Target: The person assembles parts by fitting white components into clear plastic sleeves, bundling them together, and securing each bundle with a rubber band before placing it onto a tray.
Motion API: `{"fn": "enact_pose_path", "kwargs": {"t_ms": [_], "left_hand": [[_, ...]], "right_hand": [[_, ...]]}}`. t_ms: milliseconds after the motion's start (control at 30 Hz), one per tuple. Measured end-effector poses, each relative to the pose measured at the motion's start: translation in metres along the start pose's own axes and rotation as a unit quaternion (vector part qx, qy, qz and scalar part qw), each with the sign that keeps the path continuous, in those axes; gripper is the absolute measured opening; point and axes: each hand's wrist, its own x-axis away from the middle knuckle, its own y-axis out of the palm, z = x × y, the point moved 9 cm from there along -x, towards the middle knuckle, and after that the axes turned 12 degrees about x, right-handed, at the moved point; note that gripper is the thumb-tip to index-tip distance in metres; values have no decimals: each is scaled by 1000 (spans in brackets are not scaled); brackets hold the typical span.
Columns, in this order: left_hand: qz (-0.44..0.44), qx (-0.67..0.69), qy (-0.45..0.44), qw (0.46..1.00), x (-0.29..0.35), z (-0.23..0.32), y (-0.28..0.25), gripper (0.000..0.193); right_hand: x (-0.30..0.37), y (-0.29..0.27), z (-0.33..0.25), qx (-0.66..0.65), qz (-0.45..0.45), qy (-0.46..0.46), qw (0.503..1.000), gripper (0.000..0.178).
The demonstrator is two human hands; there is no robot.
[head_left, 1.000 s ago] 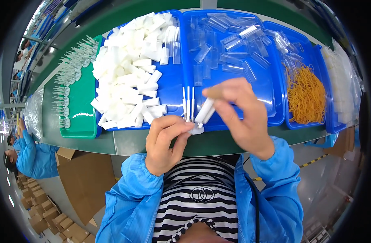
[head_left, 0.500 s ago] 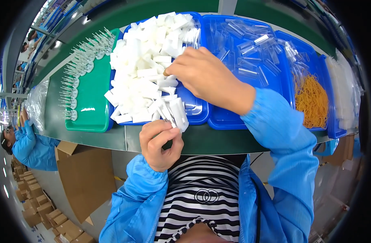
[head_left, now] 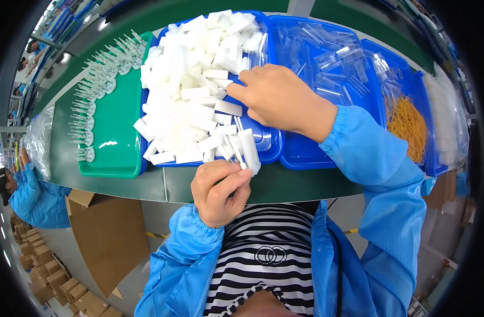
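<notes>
My left hand [head_left: 219, 193] is closed in a pinch at the front edge of the large blue tray [head_left: 273, 150]. Between its thumb and fingers are a white foam block [head_left: 248, 150] and several thin pale rods [head_left: 231, 148], standing up side by side. My right hand [head_left: 281, 100] reaches over the right side of the pile of white foam blocks [head_left: 197, 95]. Its index finger points at the blocks, the thumb lies apart from it, and no held thing shows between them. The undersides of its other fingers are hidden.
Left is a green tray [head_left: 118, 153] edged by clear pieces with thin upright stems [head_left: 88, 124]. On the right, a blue tray holds clear plastic tubes [head_left: 334, 63]; another holds yellow rubber bands [head_left: 406, 124]. A cardboard box [head_left: 107, 232] stands below the table's edge. A person in blue [head_left: 38, 203] sits far left.
My right hand has drawn back slightly to the right from the foam pile, its index finger and thumb now apart. My left hand has shifted a little right, still pinching the foam block and rods.
</notes>
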Motion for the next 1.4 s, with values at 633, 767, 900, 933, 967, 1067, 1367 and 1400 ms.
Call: {"fn": "enact_pose_path", "kwargs": {"t_ms": [633, 767, 900, 933, 967, 1067, 1367, 1400], "left_hand": [[-70, -3, 41, 997, -6, 11, 18, 43], [-42, -5, 36, 998, -4, 8, 12, 43], [30, 20, 32, 999, 4, 4, 5, 44], [34, 43, 33, 998, 5, 4, 4, 44], [35, 53, 41, 997, 6, 4, 3, 43], [-22, 90, 52, 994, -3, 7, 4, 47], [37, 26, 53, 998, 2, 7, -5, 47], [32, 24, 46, 998, 2, 6, -4, 47]], "right_hand": [[53, -45, 9, -542, 5, 235, 807, 20], [56, -55, 0, -430, 32, 145, 891, 19], [55, -71, -7, -405, 72, 77, 908, 23], [55, -75, -8, -407, 74, 61, 908, 23], [55, -76, -11, -407, 64, 57, 909, 24], [52, -85, -19, -407, 62, 35, 911, 26], [6, -36, 9, -240, 47, 116, 963, 36], [0, -26, -2, -183, 16, 71, 980, 36]]}}
